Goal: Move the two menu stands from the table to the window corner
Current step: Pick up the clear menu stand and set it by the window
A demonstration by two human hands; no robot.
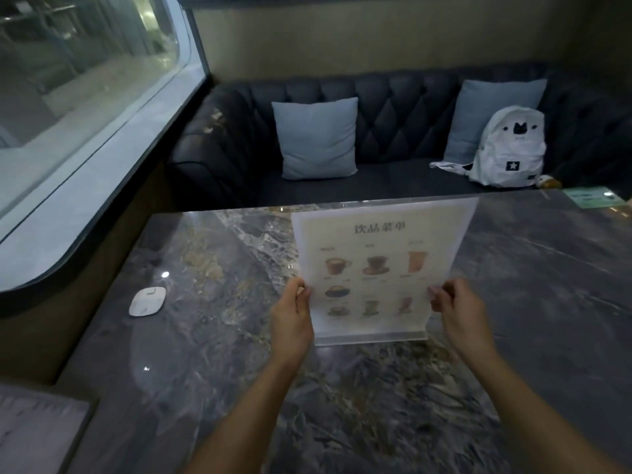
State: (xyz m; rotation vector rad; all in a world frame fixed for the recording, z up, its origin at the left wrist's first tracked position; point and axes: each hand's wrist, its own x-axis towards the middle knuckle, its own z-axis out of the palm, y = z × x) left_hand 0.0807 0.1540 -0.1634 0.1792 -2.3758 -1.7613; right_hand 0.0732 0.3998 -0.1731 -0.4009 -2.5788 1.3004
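Note:
A clear acrylic menu stand (379,265) with a drinks menu sheet stands upright on the dark marble table (212,336), near its middle. My left hand (292,316) pinches the stand's left edge. My right hand (458,309) pinches its right edge. The base of the stand looks to be at or just above the tabletop; I cannot tell whether it touches. A second menu, a green card (595,197), lies at the table's far right edge, partly cut off. The window (85,107) and its sill run along the left side.
A small white rounded device (147,301) lies on the table near the window side. A dark tufted sofa (393,107) sits behind the table with two blue cushions (316,138) and a white backpack (509,145). A grey surface (34,429) shows at bottom left.

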